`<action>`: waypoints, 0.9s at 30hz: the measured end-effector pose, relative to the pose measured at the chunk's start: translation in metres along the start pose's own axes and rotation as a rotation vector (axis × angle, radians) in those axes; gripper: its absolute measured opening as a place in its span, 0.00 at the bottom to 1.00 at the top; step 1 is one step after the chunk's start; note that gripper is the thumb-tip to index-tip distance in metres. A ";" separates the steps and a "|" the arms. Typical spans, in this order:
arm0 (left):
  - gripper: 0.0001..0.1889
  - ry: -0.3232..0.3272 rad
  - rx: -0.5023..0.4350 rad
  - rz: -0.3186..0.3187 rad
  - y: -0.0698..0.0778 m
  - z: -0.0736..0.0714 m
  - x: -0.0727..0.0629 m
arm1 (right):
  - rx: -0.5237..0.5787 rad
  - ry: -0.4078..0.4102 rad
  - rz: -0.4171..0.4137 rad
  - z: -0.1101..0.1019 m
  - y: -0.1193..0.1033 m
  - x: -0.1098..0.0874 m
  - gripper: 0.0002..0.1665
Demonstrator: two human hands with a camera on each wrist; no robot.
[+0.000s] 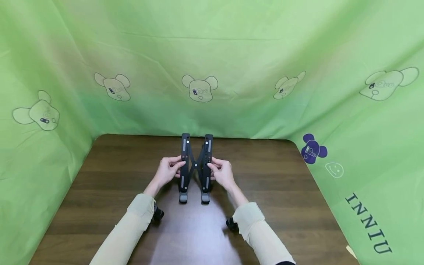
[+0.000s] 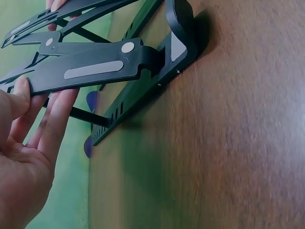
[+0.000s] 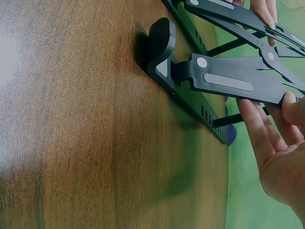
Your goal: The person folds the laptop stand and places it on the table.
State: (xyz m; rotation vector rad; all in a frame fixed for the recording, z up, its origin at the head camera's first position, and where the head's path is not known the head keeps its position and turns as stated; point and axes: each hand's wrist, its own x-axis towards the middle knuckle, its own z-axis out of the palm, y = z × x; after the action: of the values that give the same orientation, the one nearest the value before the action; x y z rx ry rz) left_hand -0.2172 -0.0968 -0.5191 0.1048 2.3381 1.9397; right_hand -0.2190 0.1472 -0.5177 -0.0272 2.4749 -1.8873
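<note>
A black folding laptop stand (image 1: 196, 165) stands on the table, its two long arms joined by an X-shaped crosspiece. My left hand (image 1: 166, 171) pinches the left arm near its middle, thumb on top and fingers beneath. On the other side my right hand (image 1: 223, 173) grips the right arm in the same way. Both wrist views show the upper arms of the stand (image 2: 95, 69) raised at a slant over slotted base bars (image 3: 200, 112), with thin struts between. Grey pads line the arms, and the near ends curve up into hooked lips (image 3: 162, 40).
The brown wooden table (image 1: 271, 184) reaches back to a green cloth (image 1: 232, 48) printed with bear heads, which hangs behind and along both sides. Dark wrist cameras (image 1: 158, 214) sit under both cuffs, low over the table. A small pale piece (image 1: 351, 251) lies at the right edge.
</note>
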 end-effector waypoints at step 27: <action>0.21 0.021 0.018 0.012 0.001 0.019 0.003 | -0.009 0.024 -0.015 0.002 0.001 -0.003 0.23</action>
State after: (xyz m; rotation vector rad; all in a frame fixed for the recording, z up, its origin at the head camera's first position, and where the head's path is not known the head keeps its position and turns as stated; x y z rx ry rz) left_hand -0.2179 -0.0781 -0.5220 0.1009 2.3740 1.9346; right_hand -0.2155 0.1456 -0.5189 -0.0239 2.5053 -1.8940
